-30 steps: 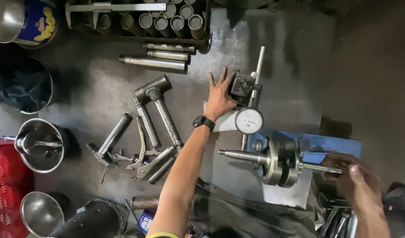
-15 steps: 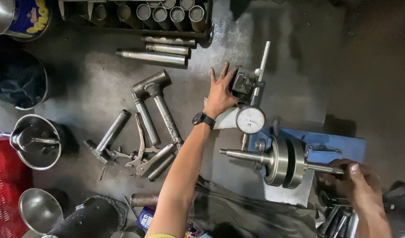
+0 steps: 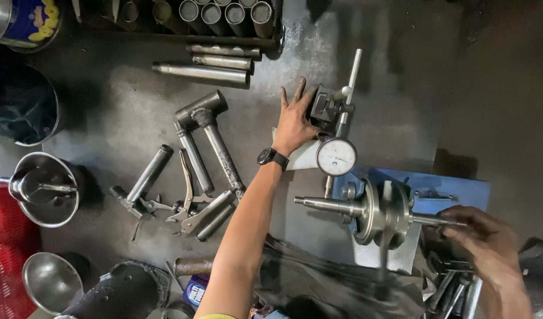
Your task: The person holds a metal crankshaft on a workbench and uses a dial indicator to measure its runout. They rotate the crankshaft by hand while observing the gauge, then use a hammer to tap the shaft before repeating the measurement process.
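My left hand [image 3: 294,121], with a black wristwatch, rests flat against the dark base block of a dial indicator stand [image 3: 327,109]. The white round dial gauge [image 3: 336,156] hangs just above a steel crankshaft [image 3: 382,213] that lies sideways on a blue fixture [image 3: 448,192]. The crankshaft's webs look blurred, as if spinning. My right hand [image 3: 481,236] pinches the thin right end of the crankshaft's shaft between its fingertips.
Steel tubes [image 3: 203,74], a metal hammer [image 3: 206,133] and locking pliers [image 3: 186,204] lie on the dark bench to the left. Steel bowls [image 3: 44,189] and a red crate [image 3: 6,248] stand at the left edge. Dark cloth [image 3: 324,283] lies in front.
The crankshaft has turned on its fixture, its webs now blurred. My right hand's fingers have shifted on the shaft end. My left hand stays on the stand's base.
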